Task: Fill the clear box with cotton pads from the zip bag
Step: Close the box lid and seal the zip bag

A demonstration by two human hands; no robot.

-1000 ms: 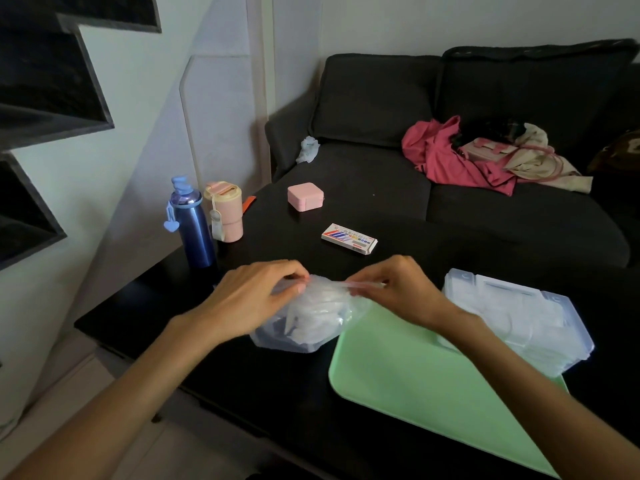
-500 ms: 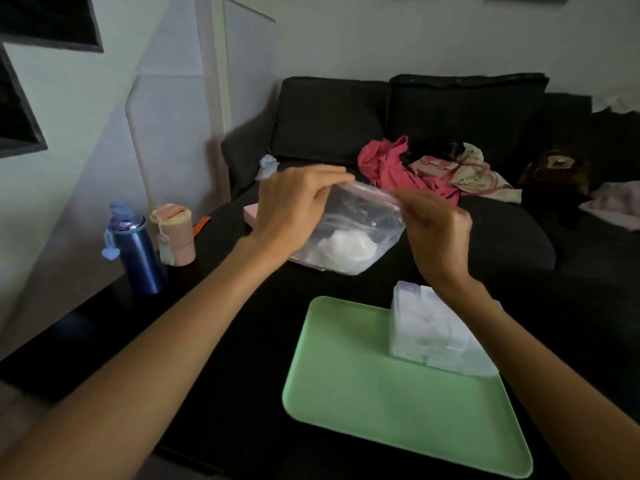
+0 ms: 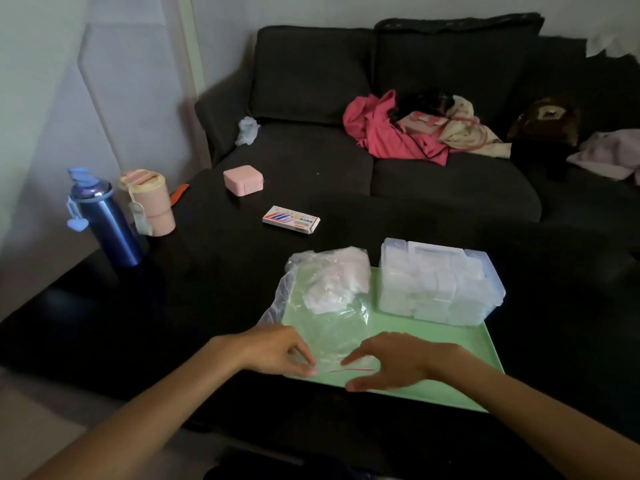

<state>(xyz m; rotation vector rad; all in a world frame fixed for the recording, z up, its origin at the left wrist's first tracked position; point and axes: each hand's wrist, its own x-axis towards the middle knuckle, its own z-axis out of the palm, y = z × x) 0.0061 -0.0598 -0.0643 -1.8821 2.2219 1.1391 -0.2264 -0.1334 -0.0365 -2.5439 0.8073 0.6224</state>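
L hand: pinches zip edge of bag at its near left corner.
R hand: fingers spread loose at the strip's right end, thumb low; real grip or just touching, can't tell.
Bag: flat on tray, pads bunched at far end.
Box: on tray, just right of bag, lid shut, looks packed w/ pads.
Progress: prob. near done; few pads left in bag.
Vs 0.5 s ago: bag was held up in air, now laid down.
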